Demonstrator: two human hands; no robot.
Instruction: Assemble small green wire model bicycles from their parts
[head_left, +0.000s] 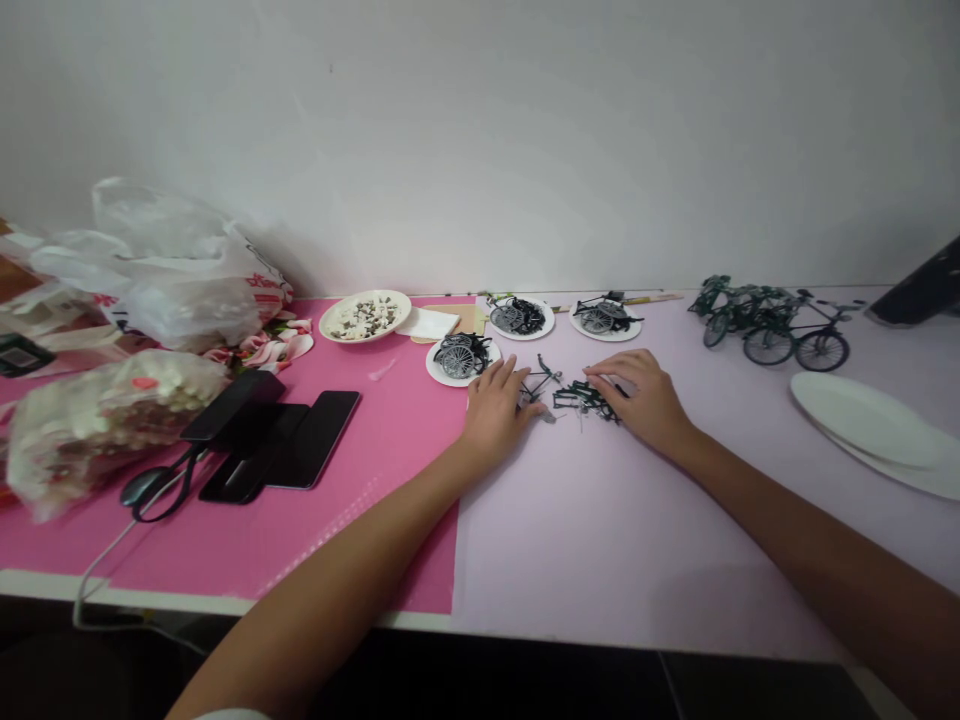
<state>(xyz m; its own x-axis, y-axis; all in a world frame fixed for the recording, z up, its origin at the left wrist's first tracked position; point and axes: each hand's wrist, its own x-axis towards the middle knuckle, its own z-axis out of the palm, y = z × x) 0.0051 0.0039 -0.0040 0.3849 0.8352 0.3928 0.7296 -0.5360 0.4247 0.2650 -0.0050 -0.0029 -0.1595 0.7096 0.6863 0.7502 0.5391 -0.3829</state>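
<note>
My left hand [495, 408] is closed, with thumb and fingers around the end of a small dark miniature bicycle frame [546, 376] just above the lilac surface. My right hand [646, 393] is pinched at the right edge of a small pile of dark green miniature bicycle parts [581, 396]; whatever lies between its fingertips is too small to make out. Close behind my left hand, a white plate [437, 372] bears grey spoked wheels [463, 353]. Further back, a second plate [550, 322] and a third plate [636, 330] carry black and grey parts.
Several assembled miniature bicycles [772, 325] stand at the back right, beside white oval plates [862, 410]. A bowl [328, 328] of small pieces is back left. Phones [319, 440], a black box [232, 405], cable [112, 550] and plastic bags [165, 260] occupy the pink left side.
</note>
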